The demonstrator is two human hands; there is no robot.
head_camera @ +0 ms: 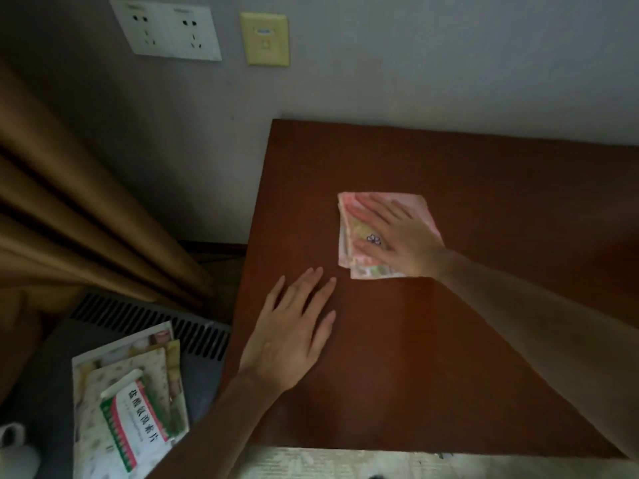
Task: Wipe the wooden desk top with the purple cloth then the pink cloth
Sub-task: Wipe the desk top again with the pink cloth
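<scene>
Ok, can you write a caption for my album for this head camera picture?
Right hand presses flat on the folded pink cloth on the wooden desk top; left hand rests flat beside it.

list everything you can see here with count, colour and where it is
wooden desk top: one, reddish brown, right half of the view, against the wall
pink cloth: one, pink with pale green patches, folded flat on the desk, towards its back left
wall sockets: two, white, on the wall at upper left
wall plate: one, pale yellow, right of the sockets
curtain: one, tan, hanging at left
vented unit: one, dark grey, left of the desk
printed papers: a small pile, pale, on the unit
medicine box: one, white, green and red, on the papers
left hand: one, flat on the bare desk
right hand: one, flat on the pink cloth
</scene>
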